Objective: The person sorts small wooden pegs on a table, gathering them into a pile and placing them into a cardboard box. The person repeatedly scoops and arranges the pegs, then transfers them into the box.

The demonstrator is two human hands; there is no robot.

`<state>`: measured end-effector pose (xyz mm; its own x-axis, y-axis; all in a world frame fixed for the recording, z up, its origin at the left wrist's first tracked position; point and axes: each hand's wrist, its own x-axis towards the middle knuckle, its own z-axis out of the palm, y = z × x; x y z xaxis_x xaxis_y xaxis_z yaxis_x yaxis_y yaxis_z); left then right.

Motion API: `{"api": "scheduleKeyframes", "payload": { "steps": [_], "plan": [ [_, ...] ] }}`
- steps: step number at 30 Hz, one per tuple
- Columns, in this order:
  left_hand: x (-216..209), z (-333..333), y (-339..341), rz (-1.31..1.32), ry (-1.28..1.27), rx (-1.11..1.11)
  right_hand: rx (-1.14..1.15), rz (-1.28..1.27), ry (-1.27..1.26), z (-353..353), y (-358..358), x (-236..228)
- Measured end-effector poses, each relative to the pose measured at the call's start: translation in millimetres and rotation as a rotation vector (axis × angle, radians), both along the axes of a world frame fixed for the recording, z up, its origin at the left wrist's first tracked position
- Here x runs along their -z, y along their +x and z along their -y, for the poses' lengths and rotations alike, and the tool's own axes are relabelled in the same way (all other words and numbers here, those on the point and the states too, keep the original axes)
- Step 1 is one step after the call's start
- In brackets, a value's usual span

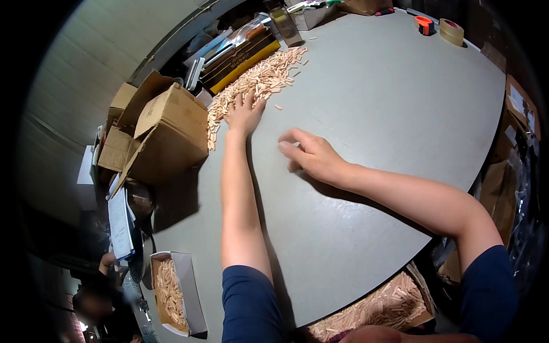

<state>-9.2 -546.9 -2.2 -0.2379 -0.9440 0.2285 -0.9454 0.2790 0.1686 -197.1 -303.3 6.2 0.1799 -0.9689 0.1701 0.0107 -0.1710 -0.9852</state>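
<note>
A long pile of small pale wooden dowel pins (269, 74) lies along the far left side of the grey table (366, 97). My left hand (246, 116) reaches to the near edge of this pile, its fingers spread over the pins. Over the bare tabletop to the right, my right hand (314, 154) is loosely curled, with a gap between thumb and forefinger and no object visible in it. The undersides of its fingers are partly hidden.
An open cardboard box (174, 126) stands left of the pile. More pins fill a small white-sided box (170, 294) and a carton (389, 303) below the near table edge. A bottle (284, 26) and tape roll (451, 32) stand far back. Another person (103, 303) is at lower left.
</note>
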Motion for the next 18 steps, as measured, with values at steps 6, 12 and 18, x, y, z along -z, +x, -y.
{"api": "scheduleKeyframes", "payload": {
  "steps": [6,12,18],
  "plan": [
    [16,-20,27,-0.064,-0.189,0.289,-0.122,0.268,0.089,3,1,2],
    [0,-143,3,-0.156,-0.191,0.512,-0.072,0.321,0.031,9,-12,8],
    [7,-252,9,-0.010,-0.336,0.480,-0.110,0.315,-0.013,7,-6,6]
  ]
}}
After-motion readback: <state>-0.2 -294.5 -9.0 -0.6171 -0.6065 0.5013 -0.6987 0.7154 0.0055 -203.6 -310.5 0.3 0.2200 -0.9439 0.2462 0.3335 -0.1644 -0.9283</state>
